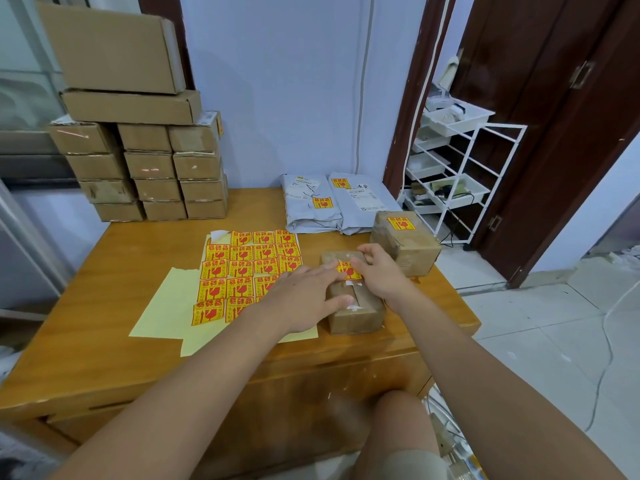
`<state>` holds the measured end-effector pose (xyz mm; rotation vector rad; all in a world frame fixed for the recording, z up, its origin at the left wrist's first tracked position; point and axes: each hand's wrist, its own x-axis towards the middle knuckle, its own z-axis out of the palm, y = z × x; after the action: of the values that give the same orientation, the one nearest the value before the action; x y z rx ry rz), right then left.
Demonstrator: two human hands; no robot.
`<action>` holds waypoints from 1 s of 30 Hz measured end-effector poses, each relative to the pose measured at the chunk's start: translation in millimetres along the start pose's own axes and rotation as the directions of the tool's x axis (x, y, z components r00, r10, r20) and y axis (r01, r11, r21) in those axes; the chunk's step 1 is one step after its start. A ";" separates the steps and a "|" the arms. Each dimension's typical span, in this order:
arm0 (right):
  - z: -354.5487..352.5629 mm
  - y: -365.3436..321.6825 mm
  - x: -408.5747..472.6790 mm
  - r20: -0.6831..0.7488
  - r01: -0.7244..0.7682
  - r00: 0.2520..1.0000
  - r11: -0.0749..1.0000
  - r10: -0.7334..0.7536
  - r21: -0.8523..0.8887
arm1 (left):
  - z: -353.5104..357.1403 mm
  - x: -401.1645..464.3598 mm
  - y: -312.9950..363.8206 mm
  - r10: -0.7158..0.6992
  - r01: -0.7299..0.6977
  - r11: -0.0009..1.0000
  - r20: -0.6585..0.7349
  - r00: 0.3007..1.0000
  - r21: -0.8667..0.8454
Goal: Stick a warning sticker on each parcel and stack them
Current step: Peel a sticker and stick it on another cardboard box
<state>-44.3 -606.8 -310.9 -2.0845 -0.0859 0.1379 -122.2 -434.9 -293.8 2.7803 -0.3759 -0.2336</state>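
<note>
Yellow sticker [347,270] under flat hands, left [304,299] and right [379,271], atop parcel [356,315]

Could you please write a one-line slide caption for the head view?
Both hands, left hand and right hand, press a warning sticker onto a brown parcel on the table.
</note>
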 end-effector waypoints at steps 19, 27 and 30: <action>-6.7 7.2 -9.3 0.113 -0.042 0.993 0.992 0.028 0.122 | 6.0 -2.5 0.3 0.008 -0.010 0.999 -0.044 0.999 -0.041; 2.7 11.2 -11.4 0.050 0.007 0.999 0.996 -0.012 0.092 | 18.4 -1.9 -5.6 -0.006 -0.029 0.978 -0.166 0.986 -0.205; 3.3 10.4 -13.6 0.038 0.005 0.999 0.997 -0.007 0.072 | 11.3 13.9 -11.6 -0.099 0.011 0.929 -0.219 0.971 -0.370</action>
<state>-58.2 -610.7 -320.7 -2.0102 -0.1091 0.1752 -108.6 -431.6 -309.9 2.4140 -0.1724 0.0146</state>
